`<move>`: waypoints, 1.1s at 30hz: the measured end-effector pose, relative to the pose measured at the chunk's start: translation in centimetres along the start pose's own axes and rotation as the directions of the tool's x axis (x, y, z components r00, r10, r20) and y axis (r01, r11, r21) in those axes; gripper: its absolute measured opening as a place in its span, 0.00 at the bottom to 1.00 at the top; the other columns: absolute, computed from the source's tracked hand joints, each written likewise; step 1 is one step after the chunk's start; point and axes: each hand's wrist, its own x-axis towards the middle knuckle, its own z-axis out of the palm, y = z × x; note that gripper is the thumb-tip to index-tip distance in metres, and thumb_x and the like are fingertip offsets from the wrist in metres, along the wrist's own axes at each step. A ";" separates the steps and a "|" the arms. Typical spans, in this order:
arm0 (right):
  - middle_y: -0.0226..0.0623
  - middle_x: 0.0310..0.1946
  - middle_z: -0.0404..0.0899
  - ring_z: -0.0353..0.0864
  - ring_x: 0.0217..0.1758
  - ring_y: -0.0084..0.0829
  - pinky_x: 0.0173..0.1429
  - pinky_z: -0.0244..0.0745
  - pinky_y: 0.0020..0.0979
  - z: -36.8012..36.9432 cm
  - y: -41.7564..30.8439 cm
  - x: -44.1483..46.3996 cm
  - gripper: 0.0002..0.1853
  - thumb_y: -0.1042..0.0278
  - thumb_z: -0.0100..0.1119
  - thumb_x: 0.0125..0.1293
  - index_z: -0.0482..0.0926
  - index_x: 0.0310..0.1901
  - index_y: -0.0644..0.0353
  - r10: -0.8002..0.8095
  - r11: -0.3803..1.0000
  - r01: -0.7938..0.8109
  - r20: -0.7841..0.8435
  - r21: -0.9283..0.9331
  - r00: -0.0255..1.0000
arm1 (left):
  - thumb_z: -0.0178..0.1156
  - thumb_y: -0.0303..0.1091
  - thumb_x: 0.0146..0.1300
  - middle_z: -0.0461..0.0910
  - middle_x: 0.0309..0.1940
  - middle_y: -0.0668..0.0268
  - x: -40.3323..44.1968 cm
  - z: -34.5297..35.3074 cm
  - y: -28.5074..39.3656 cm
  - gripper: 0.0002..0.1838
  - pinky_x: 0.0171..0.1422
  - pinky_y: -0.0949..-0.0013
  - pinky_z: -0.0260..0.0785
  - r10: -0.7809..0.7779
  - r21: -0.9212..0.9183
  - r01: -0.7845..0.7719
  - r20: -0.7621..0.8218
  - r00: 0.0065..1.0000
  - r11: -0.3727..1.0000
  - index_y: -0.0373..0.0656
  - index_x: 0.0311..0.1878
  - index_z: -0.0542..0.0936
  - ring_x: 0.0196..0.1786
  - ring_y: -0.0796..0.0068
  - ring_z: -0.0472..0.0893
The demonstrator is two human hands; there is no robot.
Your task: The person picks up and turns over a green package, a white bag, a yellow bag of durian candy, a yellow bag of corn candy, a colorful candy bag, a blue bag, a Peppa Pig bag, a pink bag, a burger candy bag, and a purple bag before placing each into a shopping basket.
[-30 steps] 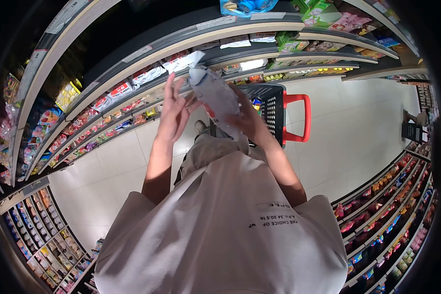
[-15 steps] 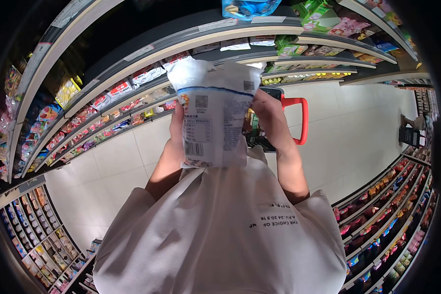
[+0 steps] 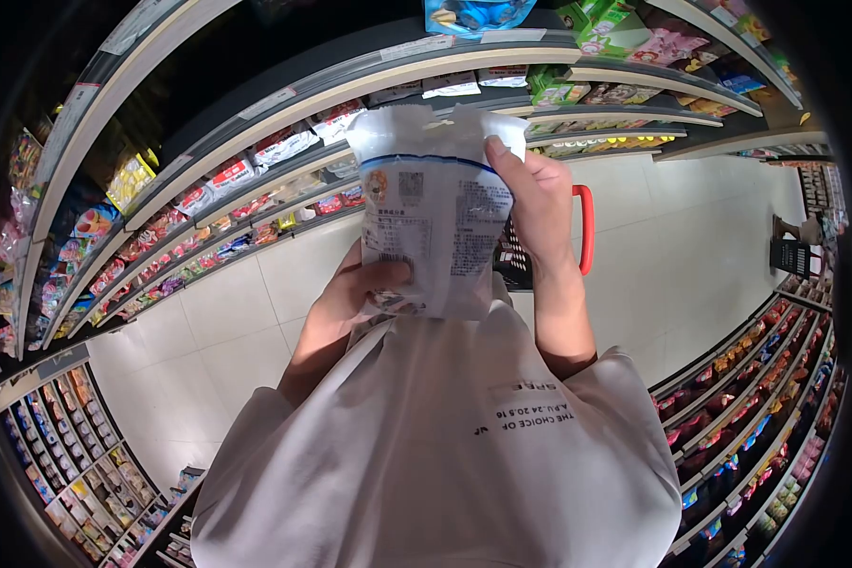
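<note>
Both hands hold a white plastic snack bag up in front of my chest. Its printed back faces me, with a blue line near the top, a square code, a table and a barcode. My left hand grips the lower left part, thumb lying across the barcode. At the upper right edge, my right hand pinches the bag, its thumb on the front near the top seal. What the bag contains cannot be made out.
Behind the bag stands a black shopping basket with a red handle, partly hidden. Curved shelves of packaged snacks run ahead and to the left. More shelves line the lower right. Another dark basket is at the far right on the tiled floor.
My left hand has shifted from the bag's left edge to its lower left, thumb now over the barcode. The right hand has moved up towards the top corner. The bag has moved slightly right.
</note>
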 end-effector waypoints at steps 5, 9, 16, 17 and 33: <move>0.15 0.18 0.68 0.57 0.20 0.08 0.24 0.50 0.17 -0.5 0.8 0.6 0.16 0.64 0.59 0.64 0.76 0.18 0.58 0.081 0.996 -0.080 -0.024 0.025 0.996 | 0.55 0.22 0.49 0.71 0.56 0.51 -0.5 1.0 0.1 0.35 0.64 0.60 0.65 0.018 -0.001 -0.018 -0.103 0.995 1.000 0.31 0.64 0.58 0.58 0.59 0.74; 0.15 0.19 0.69 0.57 0.21 0.07 0.24 0.49 0.17 -0.8 1.7 0.9 0.16 0.62 0.60 0.63 0.75 0.19 0.57 0.132 0.984 -0.125 -0.047 0.127 0.990 | 0.55 0.22 0.49 0.70 0.57 0.52 -0.2 0.1 -0.4 0.36 0.64 0.60 0.65 0.079 0.122 -0.077 -0.017 0.997 0.990 0.31 0.65 0.57 0.58 0.59 0.73; 0.21 0.22 0.74 0.64 0.22 0.09 0.26 0.57 0.17 -2.4 3.3 1.3 0.11 0.63 0.60 0.63 0.78 0.26 0.59 0.230 0.955 -0.220 -0.025 0.200 0.973 | 0.57 0.22 0.51 0.70 0.57 0.54 0.5 0.1 -0.4 0.37 0.63 0.64 0.63 0.108 0.363 -0.095 -0.015 0.994 0.927 0.33 0.66 0.56 0.59 0.64 0.72; 0.25 0.25 0.76 0.70 0.25 0.13 0.30 0.63 0.18 -2.2 3.0 1.3 0.10 0.64 0.59 0.63 0.78 0.30 0.62 0.291 0.914 -0.275 -0.009 0.299 0.957 | 0.57 0.22 0.52 0.70 0.56 0.54 0.6 0.1 -0.2 0.37 0.63 0.65 0.62 0.120 0.487 -0.090 -0.031 0.992 0.869 0.33 0.66 0.56 0.59 0.65 0.71; 0.40 0.41 0.79 0.81 0.41 0.31 0.44 0.77 0.32 -7.5 14.8 0.8 0.14 0.65 0.52 0.67 0.75 0.45 0.69 0.587 0.688 -0.547 0.078 0.477 0.806 | 0.54 0.30 0.65 0.72 0.53 0.61 4.4 -11.3 -2.1 0.20 0.47 0.70 0.73 0.381 0.855 0.008 -0.240 0.893 0.519 0.38 0.59 0.67 0.45 0.74 0.77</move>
